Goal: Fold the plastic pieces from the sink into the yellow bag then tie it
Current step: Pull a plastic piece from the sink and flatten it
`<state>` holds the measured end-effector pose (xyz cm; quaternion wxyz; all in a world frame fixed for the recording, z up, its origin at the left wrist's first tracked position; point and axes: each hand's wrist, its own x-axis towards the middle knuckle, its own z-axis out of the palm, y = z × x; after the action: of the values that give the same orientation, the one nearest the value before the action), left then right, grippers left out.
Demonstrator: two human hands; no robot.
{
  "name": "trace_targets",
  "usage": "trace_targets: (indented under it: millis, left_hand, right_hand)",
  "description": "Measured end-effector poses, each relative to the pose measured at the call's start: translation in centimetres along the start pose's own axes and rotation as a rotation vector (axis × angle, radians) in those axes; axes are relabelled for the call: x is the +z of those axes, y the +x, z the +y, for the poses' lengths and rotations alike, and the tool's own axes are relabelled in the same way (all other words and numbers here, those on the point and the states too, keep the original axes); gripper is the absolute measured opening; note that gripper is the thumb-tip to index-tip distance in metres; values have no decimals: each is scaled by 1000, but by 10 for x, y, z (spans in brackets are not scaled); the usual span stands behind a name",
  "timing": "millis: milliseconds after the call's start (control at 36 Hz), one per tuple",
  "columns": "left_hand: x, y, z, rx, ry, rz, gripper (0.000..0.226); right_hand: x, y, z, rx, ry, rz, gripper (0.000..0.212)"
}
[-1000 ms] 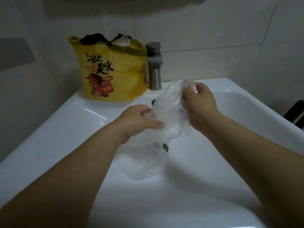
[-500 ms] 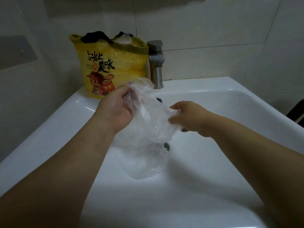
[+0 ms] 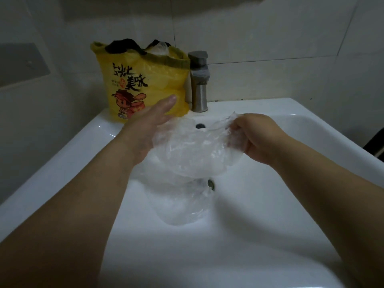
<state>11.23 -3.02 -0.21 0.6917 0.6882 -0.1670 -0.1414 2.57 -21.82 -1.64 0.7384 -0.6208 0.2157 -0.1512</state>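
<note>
**Inspector:** Position of the hands?

**Assistant:** Both are over the sink [image 3: 62, 163]. The right hand [image 3: 255, 138] has its fingers curled and pinches the right edge of a clear plastic piece [image 3: 193, 150]. The left hand [image 3: 149, 125] is flat, fingers straight and pointing toward the yellow bag [image 3: 143, 80]. The sheet's left edge lies against its palm side. Whether the thumb grips the sheet underneath, I cannot tell.

**Inspector:** And the sheet itself?

**Assistant:** It is held above the basin, spread between the two hands, crumpled and sagging in the middle.

**Inspector:** Anything else in the basin?

**Assistant:** A second plastic piece [image 3: 182, 206], also clear, lies on the basin floor beneath the held one, just beside the drain [image 3: 211, 183].

**Inspector:** The bag?

**Assistant:** It stands upright on the sink's back left corner, against the tiled wall and just left of the tap [image 3: 199, 80]. Its mouth is open and untied. Black material [image 3: 122, 46] and clear plastic [image 3: 161, 48] show at the top.
</note>
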Motion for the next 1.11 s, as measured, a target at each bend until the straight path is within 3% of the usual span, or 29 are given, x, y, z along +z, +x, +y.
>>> trace_targets:
  millis: [111, 194, 278, 361, 444, 583, 667, 694, 750, 806, 861, 889, 972, 1111]
  left_hand:
    - [5, -8, -6, -65, 318, -211, 57]
    - [7, -7, -15, -83, 461, -222, 41]
    - [2, -3, -13, -103, 253, -162, 55]
    - [1, -3, -11, -100, 13, -165, 62]
    - [7, -9, -11, -92, -55, -207, 80]
    - [8, -9, -5, -55, -132, -262, 63]
    - [1, -13, 4, -76, -143, -292, 22]
    - [-3, -14, 7, -92, -119, -301, 22]
    - [-15, -12, 5, -136, 70, -330, 46]
    - [-19, -13, 3, -169, 393, -320, 92]
    - [-12, -15, 3, -100, 486, -274, 110]
    - [-7, -16, 4, -35, 446, -253, 104]
    - [10, -19, 7, 75, 370, -295, 44]
    - [26, -27, -3, 103, 492, -469, 33]
  right_hand:
    - [0, -1, 0, -36, -25, -18, 15]
    - [-2, -2, 0, -44, 31, -102, 19]
    - [-4, -4, -4, -28, 219, -172, 15]
    - [-8, -2, -8, -8, 405, -127, 29]
    - [-6, -2, -9, -21, 443, -66, 30]
    - [-6, 1, -11, -157, 301, -29, 20]
    - [-9, 0, -14, -260, 184, -48, 22]
    - [-10, 0, -15, -281, 158, -71, 21]
    - [-12, -2, -15, -315, 85, -108, 19]
    - [-13, -4, -14, -353, -12, -128, 18]
    - [-11, -8, -13, -384, -105, -153, 16]
    - [-9, -11, -13, -397, -149, -168, 15]
    - [-2, -17, -13, -418, -241, -232, 16]
    - [5, -22, -9, -399, -224, -254, 17]
